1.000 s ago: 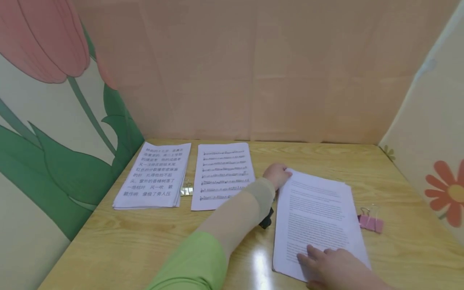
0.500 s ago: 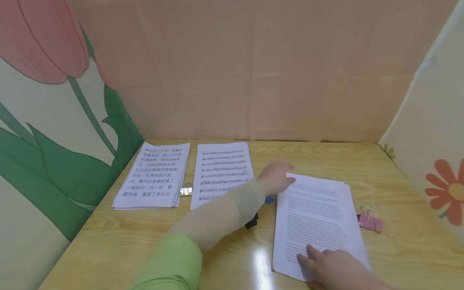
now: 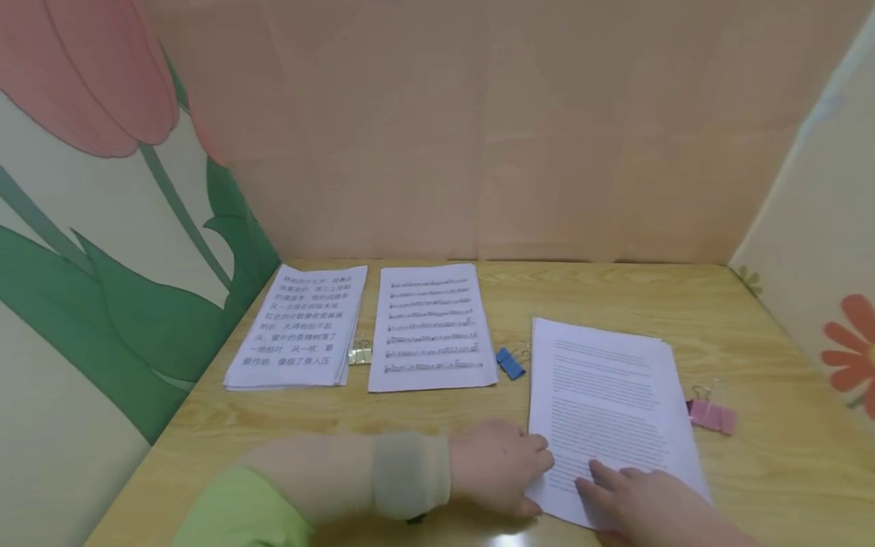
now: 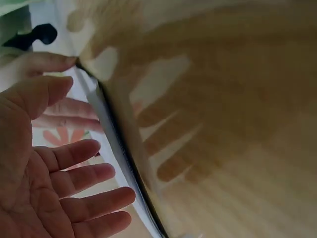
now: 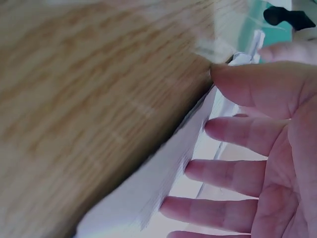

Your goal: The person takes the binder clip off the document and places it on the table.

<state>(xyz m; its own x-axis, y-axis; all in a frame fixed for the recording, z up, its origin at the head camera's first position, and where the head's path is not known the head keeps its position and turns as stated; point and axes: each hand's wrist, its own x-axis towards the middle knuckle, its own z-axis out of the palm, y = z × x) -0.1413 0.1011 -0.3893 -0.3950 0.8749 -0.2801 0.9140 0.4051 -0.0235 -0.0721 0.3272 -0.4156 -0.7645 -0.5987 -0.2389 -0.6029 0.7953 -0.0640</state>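
Observation:
A stack of printed sheets lies slightly turned on the right half of the wooden table. At its lower left edge is my left hand, fingertips touching the paper. The left wrist view shows the loosely straight fingers along the stack's thin edge. My right hand rests on the lower part of the top sheet. In the right wrist view its fingers reach out straight over the paper, the thumb by the near edge. Neither hand grips anything that I can see.
A blue binder clip lies left of the stack, a pink binder clip right of it. Further left are sheet music, a gold-coloured binder clip and a pile of pages with large Chinese print. Walls enclose the table's back and sides.
My left hand has left the stack's upper left corner and come down to its lower left edge. The blue binder clip and sheet music are uncovered. My right hand stays on the paper.

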